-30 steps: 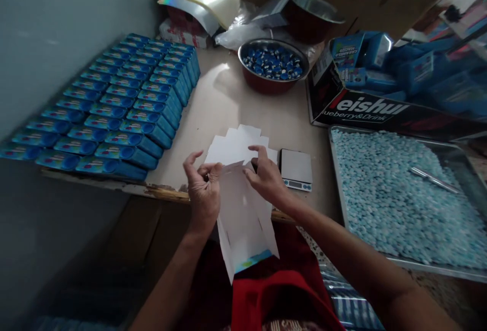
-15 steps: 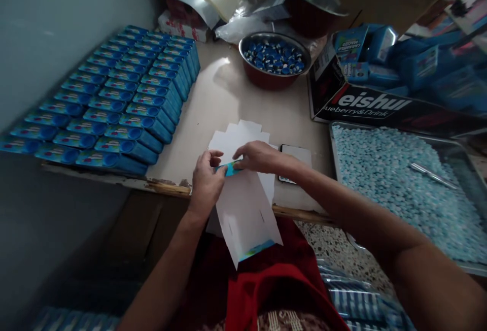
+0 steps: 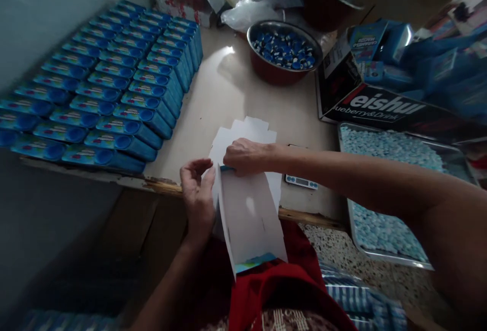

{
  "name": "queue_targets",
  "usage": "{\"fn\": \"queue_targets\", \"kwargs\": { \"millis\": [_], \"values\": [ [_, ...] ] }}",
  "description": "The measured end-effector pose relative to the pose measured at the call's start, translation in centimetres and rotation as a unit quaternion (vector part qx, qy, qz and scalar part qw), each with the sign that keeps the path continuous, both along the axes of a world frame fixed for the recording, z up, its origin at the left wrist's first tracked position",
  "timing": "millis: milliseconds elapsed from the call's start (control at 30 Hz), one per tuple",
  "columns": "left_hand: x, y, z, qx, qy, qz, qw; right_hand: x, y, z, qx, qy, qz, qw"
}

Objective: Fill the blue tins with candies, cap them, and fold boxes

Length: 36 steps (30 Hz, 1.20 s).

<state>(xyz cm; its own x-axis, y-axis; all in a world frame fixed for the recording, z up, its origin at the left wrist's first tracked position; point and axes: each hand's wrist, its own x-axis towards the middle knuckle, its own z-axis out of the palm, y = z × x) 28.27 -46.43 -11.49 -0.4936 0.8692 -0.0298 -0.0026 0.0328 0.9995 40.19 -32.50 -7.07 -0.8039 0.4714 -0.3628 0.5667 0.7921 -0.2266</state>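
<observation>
A flat carton blank (image 3: 249, 219), white inside with a blue printed end flap, lies partly over the table edge and reaches down to my lap. Its left side panel is folded upright. My right hand (image 3: 245, 157) is closed at the far end of this blank, on a blue strip there; its fingertips are hidden. Beside the raised panel is my left hand (image 3: 198, 189), thumb and curled fingers apart, the thumb close against the panel's outer face. More white card blanks (image 3: 243, 130) lie underneath.
Rows of filled-out blue cartons (image 3: 114, 82) stand at left. At the back is a bowl of blue-wrapped candies (image 3: 283, 52). A black box of blue packs (image 3: 373, 102), a tray of pale blue candies (image 3: 388, 229) and a small digital scale (image 3: 302, 181) are on the right.
The left side panel of the blank has come upright. My left hand has moved off the blue flap to the panel's outer side. My right hand has closed over the far end.
</observation>
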Motion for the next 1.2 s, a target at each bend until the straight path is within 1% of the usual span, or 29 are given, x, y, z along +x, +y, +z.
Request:
{"fn": "queue_targets", "kwargs": {
  "millis": [33, 67, 100, 133, 167, 200, 233, 267, 300, 333, 367, 400, 467, 533, 567, 600, 633, 667, 700, 733, 767, 833, 900, 967, 1000, 1033, 1100, 1133, 1200],
  "values": [
    [-1.0, -0.9, 0.0, 0.013, 0.041, -0.008, 0.999, 0.0, -0.3, -0.4, -0.015, 0.006, -0.011, 1.0],
    [-2.3, -1.7, 0.0, 0.037, 0.107, -0.028, 0.993, 0.0, -0.6, -0.7, -0.028, 0.015, -0.03, 0.999],
    [-3.6, -2.2, 0.2, 0.077, 0.193, -0.059, 0.976, 0.0, -0.8, -1.0, -0.036, 0.024, -0.051, 0.998],
    [-5.0, -2.5, 0.3, 0.13, 0.291, -0.107, 0.942, -0.2, -1.0, -1.1, -0.039, 0.03, -0.062, 0.997],
    [-6.4, -2.4, 0.5, 0.187, 0.381, -0.166, 0.89, -0.5, -1.0, -1.1, -0.041, 0.037, -0.062, 0.997],
    [-7.6, -1.9, 0.8, 0.241, 0.454, -0.228, 0.827, -1.0, -1.0, -1.1, -0.041, 0.045, -0.054, 0.997],
    [-8.5, -1.2, 1.0, 0.289, 0.501, -0.285, 0.764, -1.7, -0.8, -1.0, -0.041, 0.055, -0.037, 0.997],
    [-9.0, -0.4, 1.2, 0.329, 0.529, -0.327, 0.71, -2.4, -0.6, -0.8, -0.039, 0.065, -0.014, 0.997],
    [-9.2, 0.4, 1.5, 0.357, 0.546, -0.354, 0.67, -3.2, -0.2, -0.6, -0.033, 0.072, 0.014, 0.997],
    [-9.0, 1.1, 1.6, 0.378, 0.555, -0.363, 0.646, -3.9, 0.2, -0.4, -0.021, 0.074, 0.045, 0.996],
    [-8.5, 1.6, 1.8, 0.389, 0.562, -0.355, 0.637, -4.6, 0.6, -0.1, -0.006, 0.07, 0.074, 0.995],
    [-7.8, 1.9, 1.9, 0.388, 0.573, -0.338, 0.638, -5.0, 1.1, 0.4, 0.012, 0.06, 0.1, 0.993],
    [-6.0, 1.8, 2.1, 0.357, 0.599, -0.291, 0.655, -4.9, 1.8, 1.6, 0.045, 0.037, 0.132, 0.989],
    [-4.3, 1.3, 2.2, 0.299, 0.624, -0.26, 0.673, -3.4, 1.8, 3.2, 0.071, 0.048, 0.146, 0.986],
    [-3.5, 1.0, 2.4, 0.264, 0.633, -0.256, 0.681, -2.1, 1.2, 4.1, 0.087, 0.074, 0.136, 0.984],
    [-2.9, 0.8, 2.5, 0.232, 0.636, -0.259, 0.689, -0.5, 0.3, 4.9, 0.106, 0.111, 0.107, 0.982],
    [-2.4, 0.6, 2.7, 0.199, 0.637, -0.265, 0.696, 1.3, -1.1, 5.5, 0.128, 0.151, 0.062, 0.978],
    [-1.9, 0.5, 2.9, 0.168, 0.635, -0.274, 0.703, 3.1, -2.9, 5.8, 0.152, 0.188, -0.002, 0.97],
    [-1.5, 0.5, 3.1, 0.142, 0.631, -0.283, 0.708, 4.9, -5.0, 5.7, 0.173, 0.215, -0.074, 0.958],
    [-1.1, 0.6, 3.2, 0.122, 0.626, -0.293, 0.712, 6.6, -7.3, 5.1, 0.184, 0.219, -0.123, 0.95],
    [-0.7, 0.9, 3.2, 0.107, 0.621, -0.3, 0.716, 8.1, -9.5, 4.0, 0.194, 0.216, -0.151, 0.945],
    [0.0, 1.6, 3.0, 0.08, 0.611, -0.307, 0.726, 10.1, -13.2, 0.7, 0.219, 0.205, -0.163, 0.94],
    [0.3, 2.8, 2.5, 0.039, 0.588, -0.337, 0.735, 10.7, -15.2, -2.7, 0.257, 0.201, -0.174, 0.929],
    [0.2, 4.0, 2.1, -0.011, 0.557, -0.386, 0.736, 10.2, -15.6, -5.1, 0.298, 0.195, -0.192, 0.915],
    [0.0, 4.4, 1.9, -0.028, 0.543, -0.404, 0.736, 9.8, -15.3, -5.7, 0.311, 0.191, -0.201, 0.909],
    [-0.2, 4.7, 1.8, -0.027, 0.536, -0.406, 0.739, 9.4, -14.9, -6.1, 0.315, 0.185, -0.207, 0.908],
    [-0.7, 4.4, 1.5, 0.027, 0.556, -0.364, 0.747, 9.0, -14.1, -6.1, 0.291, 0.17, -0.206, 0.919],
    [-0.9, 3.9, 1.4, 0.068, 0.576, -0.337, 0.741, 9.0, -13.8, -5.9, 0.271, 0.162, -0.203, 0.927],
    [-1.2, 2.6, 0.9, 0.138, 0.622, -0.307, 0.707, 9.2, -13.5, -5.5, 0.24, 0.149, -0.197, 0.939]
  ]
}}
